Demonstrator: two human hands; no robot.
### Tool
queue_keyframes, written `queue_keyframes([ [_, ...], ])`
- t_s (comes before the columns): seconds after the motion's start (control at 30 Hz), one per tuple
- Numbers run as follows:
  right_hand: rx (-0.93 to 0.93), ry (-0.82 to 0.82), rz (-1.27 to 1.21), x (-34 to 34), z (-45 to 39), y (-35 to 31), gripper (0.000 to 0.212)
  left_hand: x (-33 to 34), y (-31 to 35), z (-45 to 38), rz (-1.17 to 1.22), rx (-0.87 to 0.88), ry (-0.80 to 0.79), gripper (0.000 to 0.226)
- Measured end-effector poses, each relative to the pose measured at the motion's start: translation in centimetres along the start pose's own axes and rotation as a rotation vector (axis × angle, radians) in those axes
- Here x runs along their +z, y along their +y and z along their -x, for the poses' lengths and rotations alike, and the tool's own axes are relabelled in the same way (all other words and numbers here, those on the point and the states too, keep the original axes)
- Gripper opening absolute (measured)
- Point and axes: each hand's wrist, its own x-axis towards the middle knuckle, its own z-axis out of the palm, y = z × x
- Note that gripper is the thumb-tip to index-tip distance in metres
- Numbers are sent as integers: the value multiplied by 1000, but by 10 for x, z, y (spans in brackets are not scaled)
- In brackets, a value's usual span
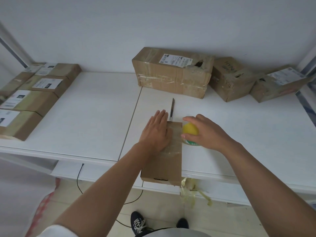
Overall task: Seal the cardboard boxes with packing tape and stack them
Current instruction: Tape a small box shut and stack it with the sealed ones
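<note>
White laminate makes up the tabletop [95,106], which fills most of the view and has a seam running from its near edge toward the back. At the back right stand three battered brown cardboard boxes: the largest, a taped carton with a shipping label [172,72], then a torn box [229,79] just beside it, and a tilted labelled box [280,84] at the far right. Along the left edge a group of flat labelled parcels [32,98] lies packed side by side, touching one another.

Close to the near edge of the tabletop lies the small cardboard box [162,161] being sealed, long and narrow, its near end jutting slightly past the edge. Clear packing tape shows as a glossy strip across its top. The left hand [155,132] presses flat on the box's far half, fingers straight and together, so this grip is spread rather than curled. The right hand [205,132] sits just beside the box on its right, fingers and thumb curled around a tape roll with a yellow core [190,130], clamped on it.

A utility knife [172,110] lies on the tabletop just beyond the box, near the left fingertips, blade end pointing away. Crumpled yellowish tape scraps [189,190] hang off the near edge, below the box's right corner. Dark shoes [138,223] show on the floor.
</note>
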Motion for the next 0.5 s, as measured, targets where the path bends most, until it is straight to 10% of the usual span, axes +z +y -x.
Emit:
queue_keyframes([
  [0.27, 5, 47, 101, 6, 2, 1, 58, 11, -20, -2, 288, -177, 77, 45],
  [0.5, -369, 258, 550, 39, 8, -42, 29, 17, -33, -4, 348, -87, 26, 43],
])
